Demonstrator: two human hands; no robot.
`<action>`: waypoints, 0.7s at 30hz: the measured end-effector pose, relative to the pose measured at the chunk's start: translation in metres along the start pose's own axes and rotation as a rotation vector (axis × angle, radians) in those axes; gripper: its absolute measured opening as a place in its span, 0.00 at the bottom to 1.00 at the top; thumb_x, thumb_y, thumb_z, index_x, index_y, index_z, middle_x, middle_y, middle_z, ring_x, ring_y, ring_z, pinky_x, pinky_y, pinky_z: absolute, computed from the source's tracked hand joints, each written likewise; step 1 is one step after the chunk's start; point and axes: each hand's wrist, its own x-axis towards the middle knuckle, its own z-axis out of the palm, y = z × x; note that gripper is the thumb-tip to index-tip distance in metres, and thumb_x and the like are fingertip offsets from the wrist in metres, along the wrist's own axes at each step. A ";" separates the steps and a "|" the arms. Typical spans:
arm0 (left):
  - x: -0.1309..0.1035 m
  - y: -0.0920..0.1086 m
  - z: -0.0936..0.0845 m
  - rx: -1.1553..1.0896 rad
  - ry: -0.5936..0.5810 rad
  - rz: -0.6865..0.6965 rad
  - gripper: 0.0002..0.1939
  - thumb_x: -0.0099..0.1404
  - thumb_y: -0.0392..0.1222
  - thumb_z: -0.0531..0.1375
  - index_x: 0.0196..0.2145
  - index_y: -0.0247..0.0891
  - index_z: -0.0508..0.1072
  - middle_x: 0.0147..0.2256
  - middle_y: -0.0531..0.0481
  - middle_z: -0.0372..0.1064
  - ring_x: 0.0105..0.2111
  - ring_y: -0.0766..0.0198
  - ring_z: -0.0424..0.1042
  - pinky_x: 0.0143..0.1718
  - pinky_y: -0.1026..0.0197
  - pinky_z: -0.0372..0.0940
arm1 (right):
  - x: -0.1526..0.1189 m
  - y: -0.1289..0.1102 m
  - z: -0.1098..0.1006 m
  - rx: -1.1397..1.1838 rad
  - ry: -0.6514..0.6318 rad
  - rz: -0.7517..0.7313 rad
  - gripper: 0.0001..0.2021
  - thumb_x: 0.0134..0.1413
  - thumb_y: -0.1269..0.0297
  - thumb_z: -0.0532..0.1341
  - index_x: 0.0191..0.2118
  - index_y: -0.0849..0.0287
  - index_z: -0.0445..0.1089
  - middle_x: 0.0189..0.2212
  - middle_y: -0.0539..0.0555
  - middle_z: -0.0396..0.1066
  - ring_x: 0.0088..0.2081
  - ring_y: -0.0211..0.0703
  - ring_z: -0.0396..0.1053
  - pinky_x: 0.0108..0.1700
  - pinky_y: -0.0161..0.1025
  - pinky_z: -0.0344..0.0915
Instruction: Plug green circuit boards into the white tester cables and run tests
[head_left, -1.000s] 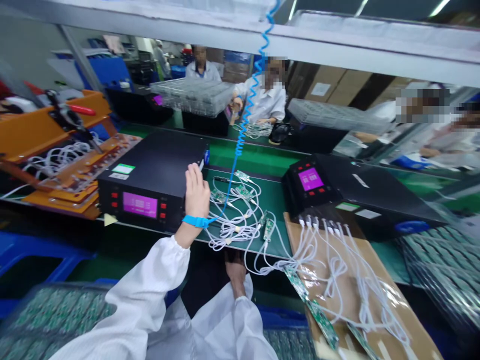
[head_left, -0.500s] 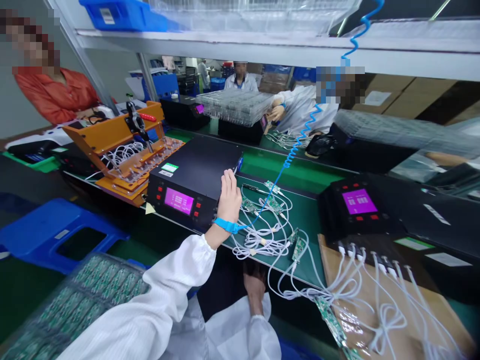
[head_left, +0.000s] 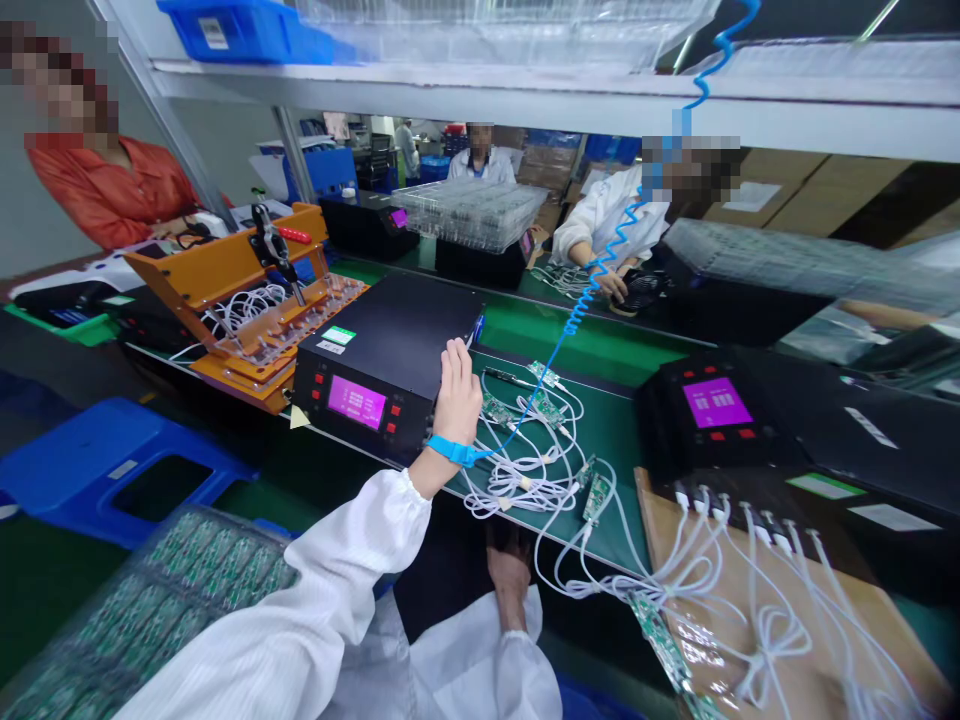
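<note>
My left hand, with a blue wrist strap, rests against the right side of a black box with a lit purple screen. Its fingers are close together and the fingertips lie near the box's top edge; whatever they may grip is hidden. Beside it on the green bench are coiled white cables and small green circuit boards. Below the bench edge, my right hand is low over my lap, in shadow, its fingers hidden.
An orange fixture stands left of the box. A second black box sits right, above brown cardboard with cables. A coiled blue cord hangs across. Trays of boards and a blue stool are lower left.
My hands stay where they were. Across the bench, a person's arm has come down and right, and the hand now reaches a dark round object.
</note>
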 end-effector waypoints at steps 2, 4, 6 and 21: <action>0.000 0.000 0.001 -0.009 -0.001 -0.002 0.25 0.71 0.29 0.47 0.58 0.21 0.75 0.72 0.31 0.47 0.74 0.41 0.41 0.74 0.35 0.44 | -0.001 -0.001 0.000 -0.019 0.017 0.060 0.38 0.58 0.40 0.52 0.66 0.62 0.65 0.57 0.76 0.71 0.64 0.78 0.65 0.60 0.68 0.63; 0.000 0.000 0.001 -0.024 -0.005 -0.004 0.25 0.71 0.29 0.47 0.58 0.20 0.75 0.73 0.30 0.46 0.74 0.41 0.41 0.75 0.37 0.43 | -0.002 -0.003 -0.001 -0.024 0.019 0.073 0.38 0.58 0.40 0.52 0.66 0.60 0.65 0.58 0.74 0.71 0.64 0.76 0.64 0.60 0.67 0.63; 0.000 0.000 0.001 -0.032 -0.005 -0.007 0.25 0.71 0.29 0.47 0.58 0.19 0.74 0.73 0.30 0.46 0.74 0.41 0.40 0.75 0.38 0.43 | -0.002 -0.003 -0.001 -0.025 0.018 0.069 0.36 0.58 0.40 0.53 0.65 0.58 0.66 0.59 0.72 0.71 0.65 0.75 0.64 0.60 0.65 0.64; 0.000 0.000 0.002 0.058 0.017 0.015 0.24 0.72 0.28 0.46 0.56 0.15 0.74 0.71 0.25 0.48 0.73 0.38 0.45 0.74 0.42 0.47 | -0.003 -0.003 -0.001 -0.074 0.026 0.066 0.36 0.62 0.40 0.54 0.66 0.60 0.65 0.59 0.73 0.70 0.63 0.72 0.68 0.60 0.61 0.65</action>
